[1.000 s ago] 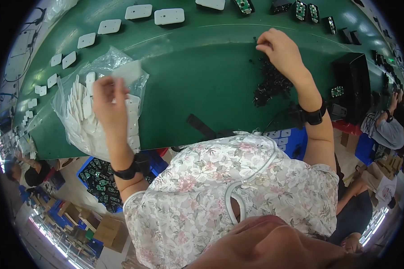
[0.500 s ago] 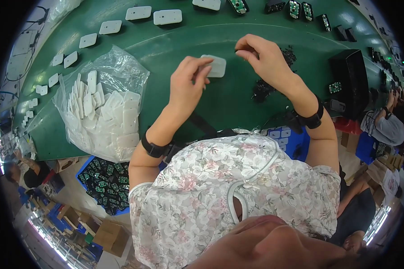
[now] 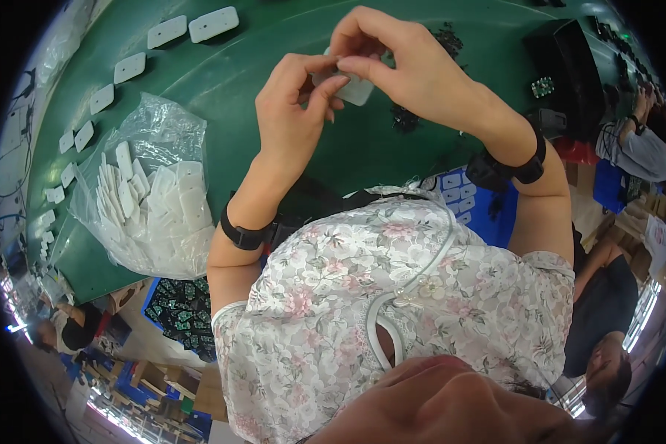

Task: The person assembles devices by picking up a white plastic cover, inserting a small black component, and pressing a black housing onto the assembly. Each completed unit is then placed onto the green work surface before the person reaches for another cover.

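A pale white plastic cover (image 3: 357, 89) with rounded corners is pinched between the thumb and fingers of my left hand (image 3: 288, 100), above the green table. My right hand (image 3: 399, 63) reaches over the cover from the right, its thumb and fingers closed together at the cover's upper edge. Whatever sits between those right fingertips is too small and hidden to name. Just below and right of my hands lies a pile of small black parts (image 3: 405, 118); another pile of black parts (image 3: 448, 43) is farther off.
A clear plastic bag (image 3: 172, 115) full of white covers (image 3: 189, 196) lies at left. More white covers (image 3: 130, 68) stand in a row along the table (image 3: 274, 33). At right are a black box (image 3: 566, 74) and a green circuit board (image 3: 542, 87). Blue trays (image 3: 502, 222) sit below the table edge.
My right hand has moved left and met the cover at my left hand. Both hands are farther from my body. The view has shifted, too.
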Tool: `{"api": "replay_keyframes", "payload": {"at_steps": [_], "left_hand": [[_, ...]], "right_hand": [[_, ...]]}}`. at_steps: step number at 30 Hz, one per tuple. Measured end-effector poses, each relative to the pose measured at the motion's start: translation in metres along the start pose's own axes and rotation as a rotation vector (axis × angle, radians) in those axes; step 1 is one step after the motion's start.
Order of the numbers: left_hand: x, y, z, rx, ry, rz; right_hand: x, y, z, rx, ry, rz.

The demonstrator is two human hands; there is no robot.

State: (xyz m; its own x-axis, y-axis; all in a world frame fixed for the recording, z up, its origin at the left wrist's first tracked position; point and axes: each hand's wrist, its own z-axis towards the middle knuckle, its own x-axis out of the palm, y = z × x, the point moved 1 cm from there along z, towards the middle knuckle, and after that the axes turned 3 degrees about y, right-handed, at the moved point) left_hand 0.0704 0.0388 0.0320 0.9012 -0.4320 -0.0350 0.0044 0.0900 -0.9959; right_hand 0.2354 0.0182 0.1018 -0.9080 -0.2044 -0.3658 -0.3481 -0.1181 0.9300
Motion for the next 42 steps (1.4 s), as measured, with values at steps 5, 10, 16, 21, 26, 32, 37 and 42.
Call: {"api": "replay_keyframes", "payload": {"at_steps": [5,10,16,21,26,32,37,42], "left_hand": [[-0.011,-0.009,0.003,0.181,0.02,-0.002],[-0.041,-0.002,-0.013,0.138,-0.083,0.053],[-0.053,0.031,-0.035,-0.073,-0.087,0.009],[-0.047,0.035,-0.034,-0.097,-0.033,-0.013],[-0.048,0.032,-0.042,-0.173,-0.056,0.043],[-0.041,0.034,-0.037,-0.15,0.006,0.043],[-0.015,0.049,-0.043,-0.17,0.223,0.045],[0.031,0.052,-0.026,-0.106,0.628,0.099]], "right_hand": [[0.001,0.004,0.006,-0.166,0.011,-0.073],[-0.025,-0.002,-0.054,-0.391,0.102,-0.337],[0.028,-0.083,-0.161,-0.332,0.064,-0.776],[0.051,-0.106,-0.149,-0.047,-0.067,-0.867],[0.029,-0.109,-0.118,-0.013,-0.077,-0.835],[-0.016,-0.109,-0.08,-0.227,-0.281,-0.922],[-0.025,-0.122,-0.155,0.044,-0.856,-0.708],[0.016,-0.136,-0.14,0.245,-0.903,-0.659]]}}
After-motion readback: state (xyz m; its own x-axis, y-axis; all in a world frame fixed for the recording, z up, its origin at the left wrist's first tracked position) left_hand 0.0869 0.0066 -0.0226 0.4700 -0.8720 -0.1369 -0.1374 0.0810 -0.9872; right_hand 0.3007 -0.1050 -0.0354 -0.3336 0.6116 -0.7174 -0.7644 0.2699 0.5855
